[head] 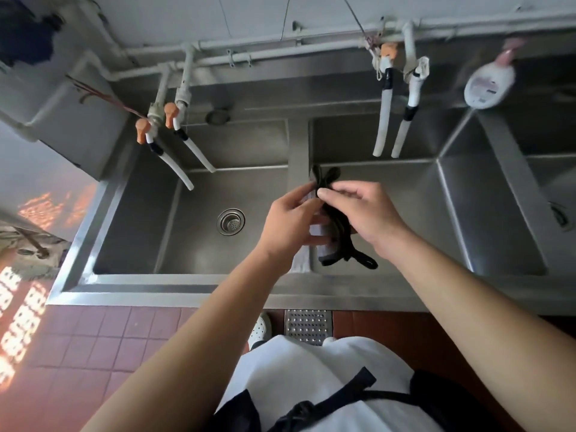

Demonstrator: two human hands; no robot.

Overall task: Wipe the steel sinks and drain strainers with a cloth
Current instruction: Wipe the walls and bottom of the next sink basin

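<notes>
Both my hands meet above the divider between two steel sinks. My left hand (288, 224) and my right hand (363, 210) together grip a dark cloth (338, 232) with a pale grey part, bunched and hanging down between them. The left sink (131, 219) has a round drain strainer (231, 222) in its floor. The middle sink (414, 213) lies under my right hand; its drain is hidden behind the hands and cloth. A third sink (548, 169) shows at the far right.
Two pairs of orange-handled taps with white spouts, one pair (168, 141) over the left sink and the other (396, 110) over the middle one. A white soap bottle (489, 82) hangs at back right. A perforated floor drain (308, 327) sits in the red tiled floor.
</notes>
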